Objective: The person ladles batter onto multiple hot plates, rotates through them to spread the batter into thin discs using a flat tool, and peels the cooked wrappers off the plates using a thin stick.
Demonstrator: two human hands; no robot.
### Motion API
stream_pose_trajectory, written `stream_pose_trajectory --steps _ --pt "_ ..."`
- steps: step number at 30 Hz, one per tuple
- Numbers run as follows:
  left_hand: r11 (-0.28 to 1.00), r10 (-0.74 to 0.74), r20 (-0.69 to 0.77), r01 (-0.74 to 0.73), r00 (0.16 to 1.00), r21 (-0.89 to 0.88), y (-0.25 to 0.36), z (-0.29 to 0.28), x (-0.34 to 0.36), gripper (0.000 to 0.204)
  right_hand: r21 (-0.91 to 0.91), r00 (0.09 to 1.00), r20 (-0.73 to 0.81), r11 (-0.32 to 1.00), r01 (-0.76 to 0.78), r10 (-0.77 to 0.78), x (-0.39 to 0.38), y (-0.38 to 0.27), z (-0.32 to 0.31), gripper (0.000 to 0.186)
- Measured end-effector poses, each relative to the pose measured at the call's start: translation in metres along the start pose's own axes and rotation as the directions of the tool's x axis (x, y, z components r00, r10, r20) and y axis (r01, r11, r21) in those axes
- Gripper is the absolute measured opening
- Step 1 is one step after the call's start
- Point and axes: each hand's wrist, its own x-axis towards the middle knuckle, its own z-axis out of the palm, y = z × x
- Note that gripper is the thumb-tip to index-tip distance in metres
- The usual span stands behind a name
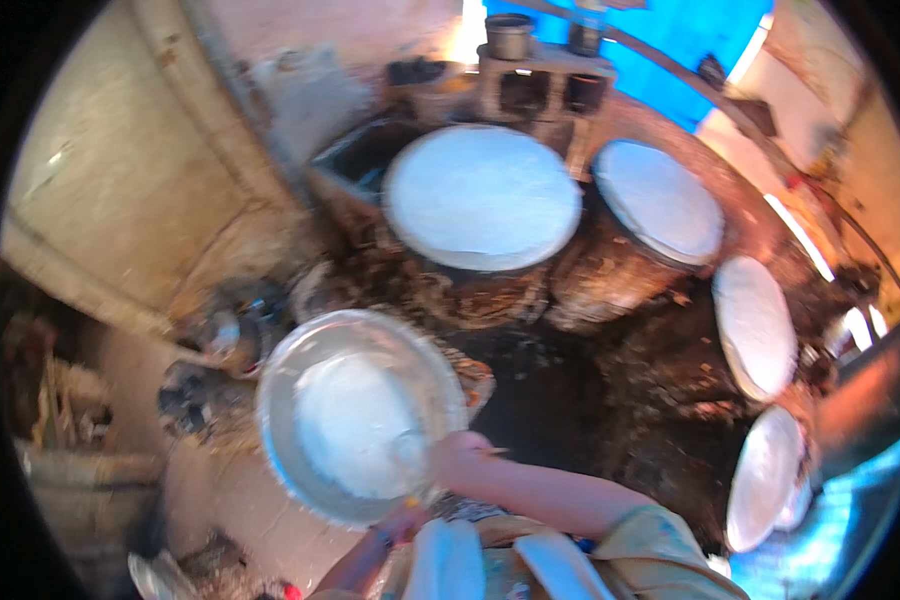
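A wide metal basin (pixel 282 420) with a smooth white mass (pixel 355 415) inside sits left of centre in front of me. My left hand (pixel 402 522) is at the basin's near rim, its fingers closed on the edge as far as the blur shows. Reaching over the right side of the rim is my right hand (pixel 458 458), with its fingers curled. Beside those fingers, inside the basin, a pale rounded shape shows; whether the hand grips it is too blurred to tell.
Large round white tops (pixel 482 198), (pixel 660 200) rest on earthen bases ahead, and more white discs (pixel 755 328), (pixel 766 478) stand along the right. Dark round pots (pixel 235 330) stand left of the basin. A metal pot (pixel 510 38) sits on a block shelf at the back.
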Motion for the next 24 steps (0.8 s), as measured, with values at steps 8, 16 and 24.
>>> stream_pose_trajectory --steps 8,16,24 --pt "0.208 0.360 0.496 0.451 0.790 -0.868 0.035 0.102 0.013 0.006 0.212 0.967 -0.253 0.973 0.090 -0.034 -0.097 0.090 0.034 0.016" --pt "0.643 0.469 -0.050 -0.380 0.882 -0.665 0.064 0.167 -0.095 0.018 0.514 0.796 -0.602 0.792 0.331 0.057 -0.140 0.110 0.089 0.028" --pt "0.686 0.673 -0.269 -0.718 0.689 -0.120 0.108 0.180 -0.224 0.026 0.410 0.410 -0.905 0.487 0.771 0.112 -0.173 0.085 0.058 0.028"
